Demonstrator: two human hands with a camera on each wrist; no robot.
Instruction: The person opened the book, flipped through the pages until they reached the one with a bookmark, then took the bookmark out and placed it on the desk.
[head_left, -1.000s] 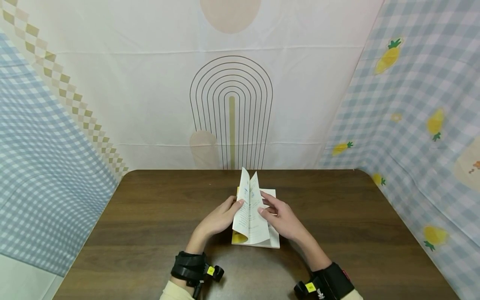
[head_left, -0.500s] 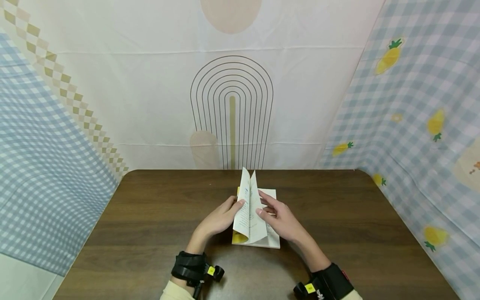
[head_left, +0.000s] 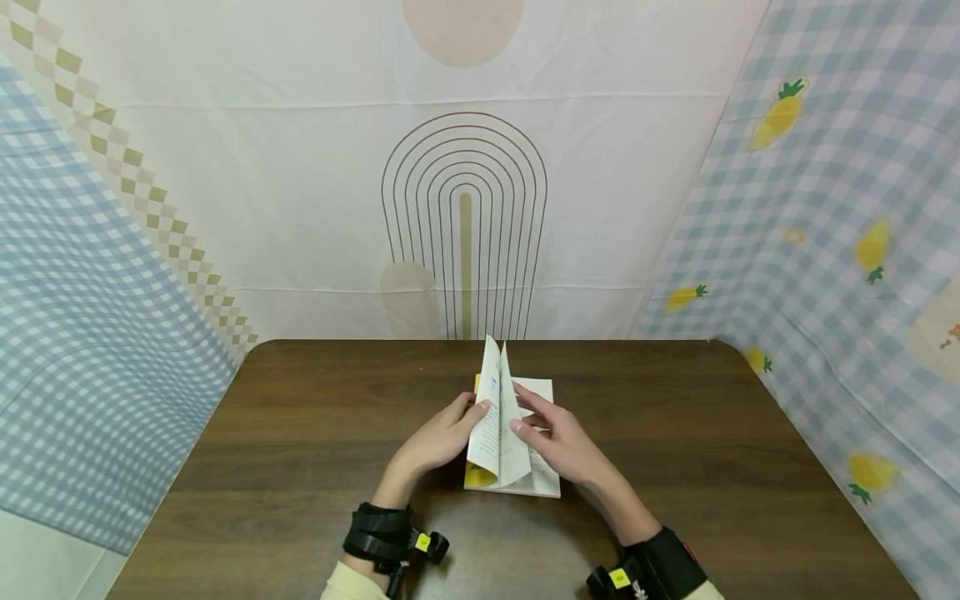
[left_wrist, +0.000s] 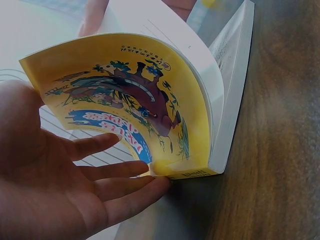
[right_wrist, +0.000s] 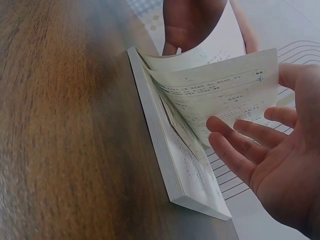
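Observation:
A paperback book (head_left: pixel 542 475) with a yellow illustrated cover (left_wrist: pixel 130 85) lies partly open on the table. My left hand (head_left: pixel 441 433) holds the raised cover and front pages, its thumb on the printed side and its fingers on the cover. Between the thumb and fingers of my right hand (head_left: pixel 562 437) is a lifted page (right_wrist: pixel 225 90), standing nearly upright and leaning left. The rest of the pages (right_wrist: pixel 192 170) lie flat beneath that hand. In the left wrist view, the raised book hides most of my right hand.
The brown wooden table (head_left: pixel 300 417) has rounded back corners. Behind it hangs a white cloth (head_left: pixel 300 183) with printed arches. Blue checked cloth (head_left: pixel 810 250) borders the right side, and similar cloth (head_left: pixel 97 333) borders the left. Both wrists wear black straps with cameras.
The lifted page has swung slightly left toward the raised cover, and my right fingertips have shifted left with it. My left hand keeps its place.

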